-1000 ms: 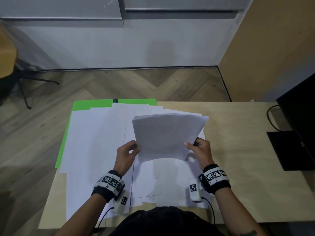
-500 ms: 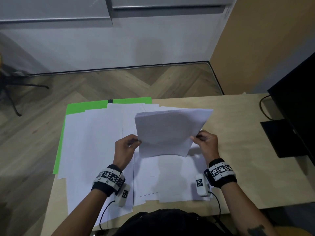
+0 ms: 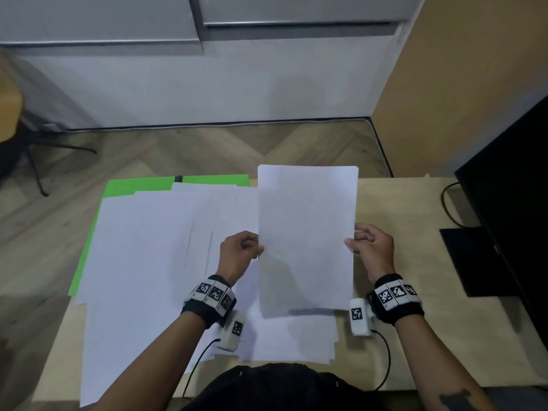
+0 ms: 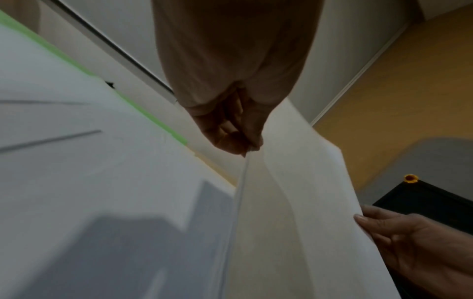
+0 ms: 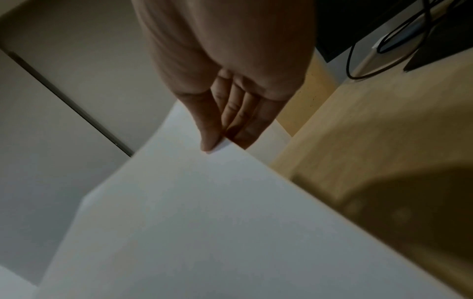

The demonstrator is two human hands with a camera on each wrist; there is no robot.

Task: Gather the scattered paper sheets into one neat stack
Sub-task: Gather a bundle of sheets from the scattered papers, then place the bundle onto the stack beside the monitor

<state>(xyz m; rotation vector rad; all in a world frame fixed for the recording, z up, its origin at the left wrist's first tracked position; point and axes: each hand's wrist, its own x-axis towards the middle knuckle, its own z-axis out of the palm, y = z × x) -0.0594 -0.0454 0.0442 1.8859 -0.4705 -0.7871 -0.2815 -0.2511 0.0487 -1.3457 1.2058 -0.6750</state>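
I hold a squared-up bundle of white paper sheets (image 3: 307, 238) upright above the desk, long side vertical. My left hand (image 3: 241, 250) pinches its left edge, seen close in the left wrist view (image 4: 245, 145). My right hand (image 3: 366, 243) pinches the right edge between thumb and fingers (image 5: 220, 139). The bundle (image 5: 204, 212) fills the right wrist view. Several loose white sheets (image 3: 148, 256) lie spread over the desk under and left of the bundle, partly overlapping. More sheets (image 3: 290, 339) lie beneath the bundle near the front edge.
A green folder (image 3: 139, 185) lies under the loose sheets at the desk's far left. A black monitor (image 3: 510, 203) with its base (image 3: 471, 259) and a cable (image 3: 447, 203) stands on the right of the wooden desk (image 3: 400, 209). A chair (image 3: 17, 137) is on the floor, far left.
The bundle has been turned from a tilted landscape position to upright portrait, and its edges now line up. Both hands shifted to its side edges; the right hand moved right.
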